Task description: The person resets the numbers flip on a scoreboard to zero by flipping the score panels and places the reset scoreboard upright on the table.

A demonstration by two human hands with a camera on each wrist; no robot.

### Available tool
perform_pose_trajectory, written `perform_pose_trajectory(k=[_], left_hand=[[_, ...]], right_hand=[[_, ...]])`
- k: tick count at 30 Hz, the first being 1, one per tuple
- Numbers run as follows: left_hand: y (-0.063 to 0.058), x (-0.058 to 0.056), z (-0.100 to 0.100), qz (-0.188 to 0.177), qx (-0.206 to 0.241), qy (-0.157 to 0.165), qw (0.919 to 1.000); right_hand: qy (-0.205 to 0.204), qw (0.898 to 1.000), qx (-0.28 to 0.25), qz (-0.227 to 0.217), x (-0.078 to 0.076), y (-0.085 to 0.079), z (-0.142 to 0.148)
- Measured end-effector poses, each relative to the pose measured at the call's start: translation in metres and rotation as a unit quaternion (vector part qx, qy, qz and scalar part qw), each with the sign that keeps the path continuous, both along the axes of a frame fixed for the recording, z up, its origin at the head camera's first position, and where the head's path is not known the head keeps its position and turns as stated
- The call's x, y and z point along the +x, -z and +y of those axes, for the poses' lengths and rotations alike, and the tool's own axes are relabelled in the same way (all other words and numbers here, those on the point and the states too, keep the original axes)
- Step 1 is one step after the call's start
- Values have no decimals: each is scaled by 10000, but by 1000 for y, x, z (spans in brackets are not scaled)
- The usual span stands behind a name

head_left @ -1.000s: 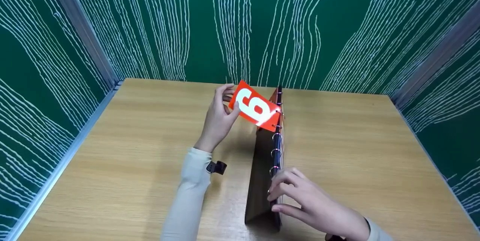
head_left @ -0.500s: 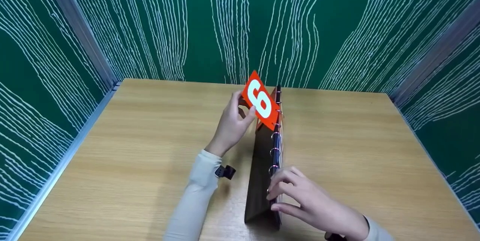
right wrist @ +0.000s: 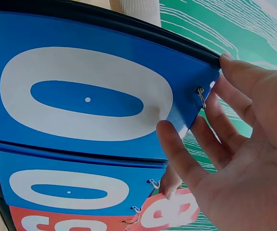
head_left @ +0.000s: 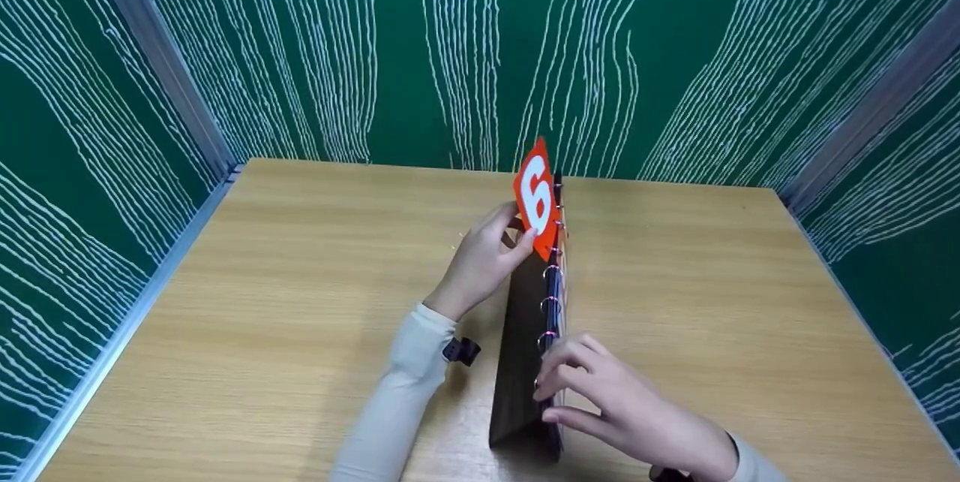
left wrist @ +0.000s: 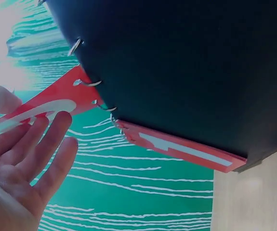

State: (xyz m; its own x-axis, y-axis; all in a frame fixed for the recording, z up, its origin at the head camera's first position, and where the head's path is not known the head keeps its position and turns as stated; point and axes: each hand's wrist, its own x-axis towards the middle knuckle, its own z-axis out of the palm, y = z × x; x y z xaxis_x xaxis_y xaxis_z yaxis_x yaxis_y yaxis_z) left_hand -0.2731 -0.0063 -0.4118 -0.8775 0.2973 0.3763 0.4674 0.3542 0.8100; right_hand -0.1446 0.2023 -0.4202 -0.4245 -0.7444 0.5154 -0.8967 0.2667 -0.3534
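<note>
A black flip scoreboard point(head_left: 519, 362) stands tent-like on the table, metal rings point(head_left: 551, 305) along its top edge. My left hand point(head_left: 480, 260) pinches a red number card point(head_left: 536, 193), marked with a white 6, between thumb and fingers. This card is nearly upright, still on its rings at the far end. My right hand point(head_left: 615, 407) holds the near end of the top edge. In the right wrist view, its thumb touches the corner and a finger rests on a blue card point(right wrist: 46, 130) with a white 0. Another red card point(left wrist: 186, 150) hangs on the left side.
The wooden table point(head_left: 300, 279) stretches to both sides of the scoreboard. Green walls point(head_left: 405, 54) with white wavy lines enclose it at the back and sides. A smaller blue 0 card point(right wrist: 143, 180) hangs beside the large one.
My left hand has swung the red 6 card to the right and upward, from a leftward slant to nearly upright above the rings. My right hand has stayed in place.
</note>
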Motion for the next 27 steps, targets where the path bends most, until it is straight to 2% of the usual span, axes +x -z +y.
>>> perform_pose_trajectory(k=[4, 10, 19, 27], left_hand=[[2, 0, 5, 193, -108, 91, 9997], [5, -1, 10, 413, -290, 153, 9986], [10, 0, 20, 877, -291, 337, 9952], [15, 1, 21, 876, -530, 349, 9941]], right_hand=[[-106, 9997, -168, 142, -2, 0, -1], [-98, 9999, -115, 4, -1, 0, 0], [-104, 9997, -172, 158, -2, 0, -1], [-26, 10000, -78, 48, 0, 0, -1]])
